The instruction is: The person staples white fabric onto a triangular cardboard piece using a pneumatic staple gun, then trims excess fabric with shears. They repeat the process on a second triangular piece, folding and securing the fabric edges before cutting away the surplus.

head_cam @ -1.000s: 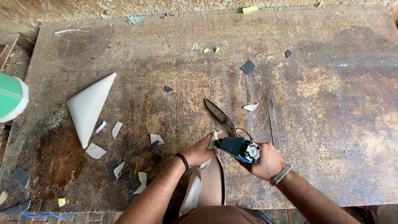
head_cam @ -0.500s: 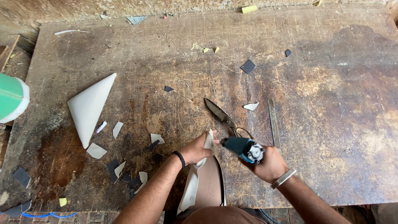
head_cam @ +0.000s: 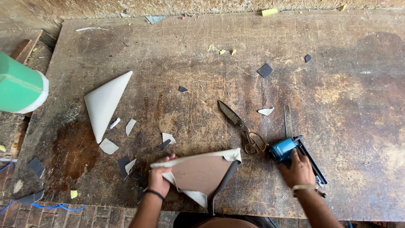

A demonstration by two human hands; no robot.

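my left hand (head_cam: pixel 159 179) is clamped on the near-left edge of the triangular board panel (head_cam: pixel 201 173), cream fabric (head_cam: pixel 185 195) folded over its rim, brown backing up, lying flat at the near edge of the workbench (head_cam: pixel 346 76). my right hand (head_cam: pixel 298 169) rests closed on the blue staple gun (head_cam: pixel 291 148), which sits on the bench just right of the panel. looks like the fastening step: fabric wrapped, gun not yet on it. next calls for taut fabric and the nose square on the fold. scissors (head_cam: pixel 240 124) lie just beyond; a finished cream triangle (head_cam: pixel 105 103) well left.
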